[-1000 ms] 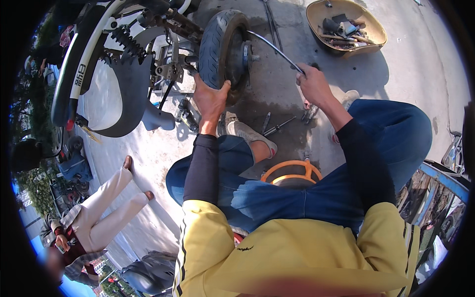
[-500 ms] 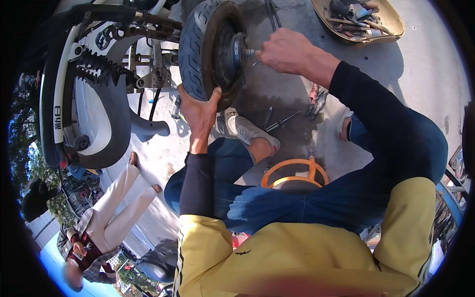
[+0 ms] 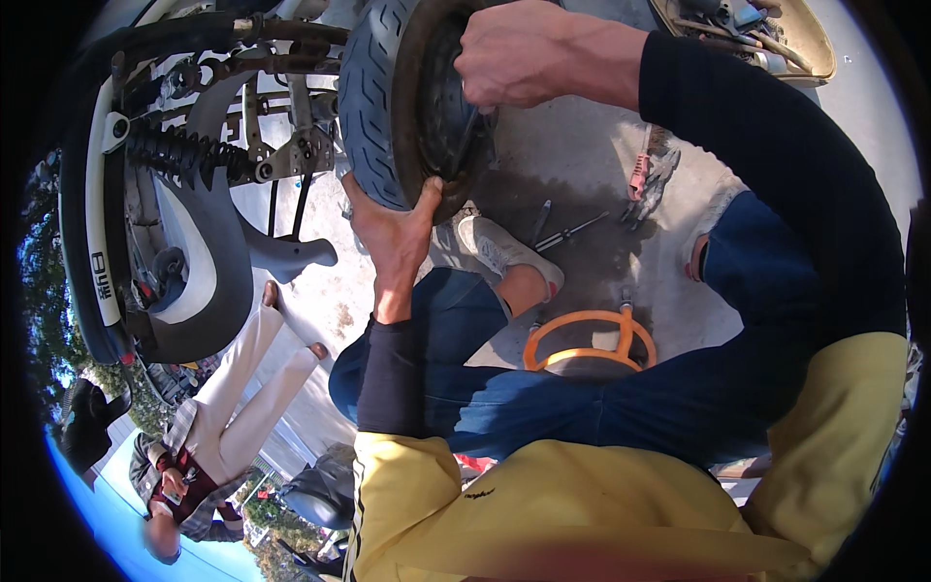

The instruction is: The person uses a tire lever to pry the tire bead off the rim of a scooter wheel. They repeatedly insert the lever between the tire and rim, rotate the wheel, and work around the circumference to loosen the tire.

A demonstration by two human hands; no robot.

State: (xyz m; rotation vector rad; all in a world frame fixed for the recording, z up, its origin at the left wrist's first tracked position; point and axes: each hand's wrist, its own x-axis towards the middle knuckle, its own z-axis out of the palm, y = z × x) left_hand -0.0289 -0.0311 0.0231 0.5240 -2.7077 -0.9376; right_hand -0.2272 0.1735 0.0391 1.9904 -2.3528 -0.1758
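Note:
A black tyre (image 3: 373,116) on a dark wheel rim (image 3: 441,116) is mounted at the scooter's exposed frame and suspension (image 3: 184,150). My left hand (image 3: 393,228) grips the tyre's lower edge, thumb on the near side, fingers toward the back. My right hand (image 3: 504,63) is closed over the upper part of the wheel on a metal tyre lever (image 3: 474,141), which runs down along the rim. Much of the hub is hidden behind that hand.
Loose tools (image 3: 565,233) and pink-handled pliers (image 3: 640,175) lie on the concrete near my feet. A tub of tools (image 3: 819,48) is at upper right, an orange ring-framed stool (image 3: 593,320) between my legs. Another person (image 3: 213,436) stands at lower left.
My right hand has moved up and left from beside the wheel to over the rim, the lever swinging from sticking out to running downward. My left hand still holds the tyre, slightly lower.

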